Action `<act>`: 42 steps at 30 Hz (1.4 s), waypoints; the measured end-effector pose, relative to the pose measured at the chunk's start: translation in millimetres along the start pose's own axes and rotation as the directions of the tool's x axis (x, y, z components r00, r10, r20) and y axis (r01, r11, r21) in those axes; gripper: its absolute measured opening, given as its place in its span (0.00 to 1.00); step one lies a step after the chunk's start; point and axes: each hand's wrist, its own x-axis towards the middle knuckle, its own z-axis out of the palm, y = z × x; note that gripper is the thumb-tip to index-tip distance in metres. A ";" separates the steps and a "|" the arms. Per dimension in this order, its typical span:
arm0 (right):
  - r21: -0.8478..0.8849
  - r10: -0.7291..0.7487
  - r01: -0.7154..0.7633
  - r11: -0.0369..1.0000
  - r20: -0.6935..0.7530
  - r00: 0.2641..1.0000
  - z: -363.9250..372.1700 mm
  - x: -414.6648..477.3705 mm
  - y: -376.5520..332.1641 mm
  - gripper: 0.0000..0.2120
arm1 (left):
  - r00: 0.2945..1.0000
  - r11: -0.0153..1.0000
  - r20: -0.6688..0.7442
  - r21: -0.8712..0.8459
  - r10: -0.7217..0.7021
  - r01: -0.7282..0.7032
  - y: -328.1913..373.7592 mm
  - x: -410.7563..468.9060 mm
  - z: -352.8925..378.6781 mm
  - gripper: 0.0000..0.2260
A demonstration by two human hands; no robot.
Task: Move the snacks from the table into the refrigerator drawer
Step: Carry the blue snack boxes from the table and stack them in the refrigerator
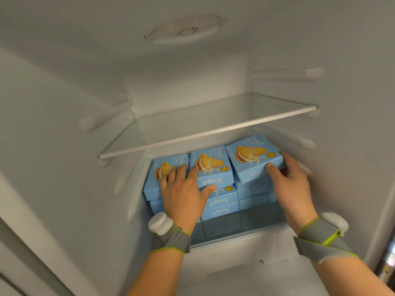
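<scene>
In the head view, low in the centre of the frame, the refrigerator drawer (235,238) sits under a glass shelf (213,124) and holds the snack boxes (220,207), pale blue cartons stacked flat in three columns side by side against its back. The table is not in view, so I cannot tell whether any snacks remain there. At centre right, the right hand (288,178) grips the tilted box (254,157) on top of the right column. The thumb presses its front face and the fingers curl round its right end. The box sits askew, its near edge raised off the carton beneath, which suggests it is being lowered or squared onto the stack. At centre left, the left hand (183,189) lies palm down with its fingers apart and nearly straight. They span the left box (158,176) and the middle box (211,167), and the thumb rests against the middle box's front edge. It probably steadies those columns so they do not slide while the neighbouring stack is pushed. Both wrists carry a grey wrist band (171,240). The columns reach close under the shelf, so the drawer seems nearly full.
</scene>
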 end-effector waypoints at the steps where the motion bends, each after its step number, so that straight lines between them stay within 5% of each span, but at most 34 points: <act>1: -0.079 -0.039 0.038 0.996 -0.005 0.999 1.7 -1.5 0.2 0.16 | 1.000 1.000 -0.006 -0.001 0.000 0.000 0.2 -0.2 0.7 0.32; 4: -0.165 -0.114 0.110 0.980 -0.016 0.993 6.8 -0.6 3.2 0.20 | 1.000 1.000 -0.014 0.001 -0.007 0.007 0.9 -0.8 2.0 0.33; 22: -0.074 0.104 -0.098 0.992 0.073 0.992 0.2 3.0 9.3 0.22 | 0.998 0.999 -0.042 -0.004 -0.048 0.048 12.8 -13.3 3.5 0.31; 28: -0.024 0.091 -0.089 0.996 0.092 0.992 -14.3 -21.7 16.6 0.25 | 0.986 0.974 -0.119 -0.210 -0.115 0.088 32.3 -52.4 -6.7 0.27; 42: -0.030 0.169 -0.167 0.985 0.284 0.944 -54.6 -102.2 35.2 0.25 | 0.918 0.809 0.178 -0.433 -0.355 0.397 80.0 -166.5 -24.9 0.30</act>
